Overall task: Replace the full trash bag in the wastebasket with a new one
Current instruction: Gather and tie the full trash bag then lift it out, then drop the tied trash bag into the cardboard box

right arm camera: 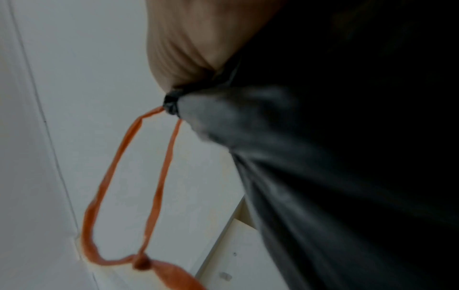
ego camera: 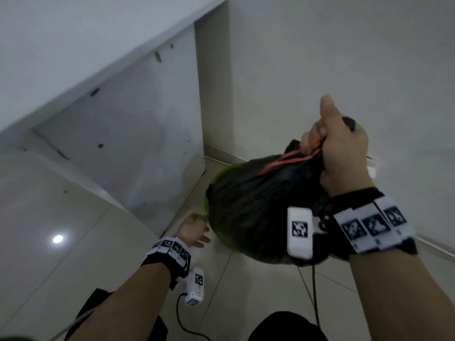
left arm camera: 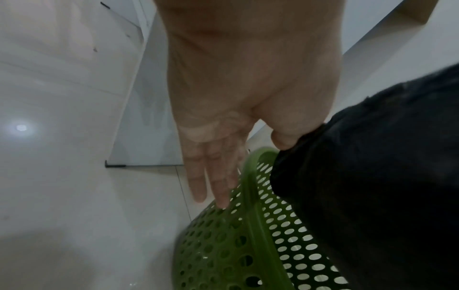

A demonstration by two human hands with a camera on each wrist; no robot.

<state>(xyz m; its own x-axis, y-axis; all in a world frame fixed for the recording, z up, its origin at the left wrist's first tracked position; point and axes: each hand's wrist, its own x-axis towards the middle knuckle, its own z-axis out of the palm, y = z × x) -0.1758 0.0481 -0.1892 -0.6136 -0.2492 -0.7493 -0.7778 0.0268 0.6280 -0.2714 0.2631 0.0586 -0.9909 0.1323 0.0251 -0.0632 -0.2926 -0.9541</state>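
Note:
A full black trash bag [ego camera: 256, 205] hangs partly raised out of a green perforated wastebasket [left arm camera: 223, 245], whose rim [ego camera: 216, 177] peeks out along the bag's left side. My right hand [ego camera: 337, 148] grips the bag's gathered neck and its orange drawstring [ego camera: 290, 157]. The drawstring loop [right arm camera: 129, 192] dangles below that fist beside the bunched black plastic [right arm camera: 323, 176]. My left hand [ego camera: 194, 228] is at the basket's left side, fingers [left arm camera: 213, 182] straight against the outer wall and thumb [left arm camera: 285, 137] touching the bag.
A white cabinet panel [ego camera: 128, 134] stands to the left of the basket, with a white wall [ego camera: 320, 57] behind. The floor is pale glossy tile [ego camera: 49, 217]. Black cables [ego camera: 312, 286] trail over the floor near my legs.

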